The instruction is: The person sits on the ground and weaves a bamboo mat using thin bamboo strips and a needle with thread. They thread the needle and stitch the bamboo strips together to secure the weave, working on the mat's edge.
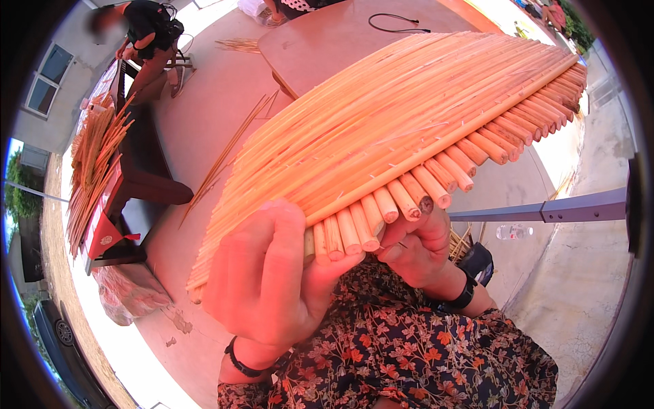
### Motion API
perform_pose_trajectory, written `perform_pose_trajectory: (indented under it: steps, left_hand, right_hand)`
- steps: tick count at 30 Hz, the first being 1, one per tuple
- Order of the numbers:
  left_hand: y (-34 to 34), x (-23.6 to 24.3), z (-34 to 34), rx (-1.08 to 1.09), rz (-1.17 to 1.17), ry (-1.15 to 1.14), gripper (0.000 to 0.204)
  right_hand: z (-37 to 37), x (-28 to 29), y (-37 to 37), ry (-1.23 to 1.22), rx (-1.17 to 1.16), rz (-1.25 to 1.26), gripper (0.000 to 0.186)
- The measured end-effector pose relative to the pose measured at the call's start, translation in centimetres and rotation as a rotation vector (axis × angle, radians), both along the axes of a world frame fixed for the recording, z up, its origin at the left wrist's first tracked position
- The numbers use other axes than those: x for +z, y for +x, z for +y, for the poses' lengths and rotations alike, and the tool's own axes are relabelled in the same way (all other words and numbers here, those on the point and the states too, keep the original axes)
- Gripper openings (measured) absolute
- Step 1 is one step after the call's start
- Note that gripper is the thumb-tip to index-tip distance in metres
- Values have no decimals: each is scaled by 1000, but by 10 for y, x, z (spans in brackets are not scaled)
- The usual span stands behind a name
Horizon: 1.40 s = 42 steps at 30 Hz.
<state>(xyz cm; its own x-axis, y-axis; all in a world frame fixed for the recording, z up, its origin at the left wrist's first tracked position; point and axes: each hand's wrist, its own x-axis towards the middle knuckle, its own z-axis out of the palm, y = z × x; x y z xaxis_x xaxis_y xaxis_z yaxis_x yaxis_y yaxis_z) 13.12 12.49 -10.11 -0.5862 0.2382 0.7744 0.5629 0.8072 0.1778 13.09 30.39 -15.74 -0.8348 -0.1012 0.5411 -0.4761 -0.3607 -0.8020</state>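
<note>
A stiff mat of pale plant stalks (354, 136) is held up in front of me, tilted, its far end rising to the upper right. The stalks lie side by side with small stitches across them. Along the near edge a single long stalk (436, 152) runs crosswise, and round cut ends stick out beyond it. My left hand (262, 273) is closed on the near left corner, fingers on top and thumb beneath the ends. Under the cut ends, my right hand (422, 252) has its fingers bent against the edge; its fingertips are partly hidden by the mat.
A brown table (293, 48) stands beyond the mat, with a black cable (395, 28) on it. Bundled stalks (99, 163) lie on a dark bench at left; a person (153, 41) bends behind it. A metal bar (579, 206) and a plastic bottle (514, 232) are at right.
</note>
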Motion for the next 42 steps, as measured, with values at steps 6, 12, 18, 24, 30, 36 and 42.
perform_pose_trajectory:
  steps: [6,12,18,24,30,36,42]
  left_hand:
    - [3,2,-1,-42,6,-93,48]
    - [6,2,1,-65,7,-130,47]
    - [10,-2,6,-76,6,-133,46]
    - [11,-4,10,-89,9,-166,46]
    - [14,-2,12,-98,-22,-219,51]
    - [7,-5,9,-178,26,-322,46]
    - [2,-8,3,-166,0,-337,47]
  right_hand:
    - [11,3,0,258,-76,121,13]
    - [17,-1,6,292,-95,72,8]
    - [19,-13,13,202,-52,-76,10]
    - [25,-27,20,96,12,-180,14]
    - [36,-30,20,141,81,-126,21]
    - [43,-49,30,520,-183,113,32]
    - [37,-42,16,429,-68,71,34]
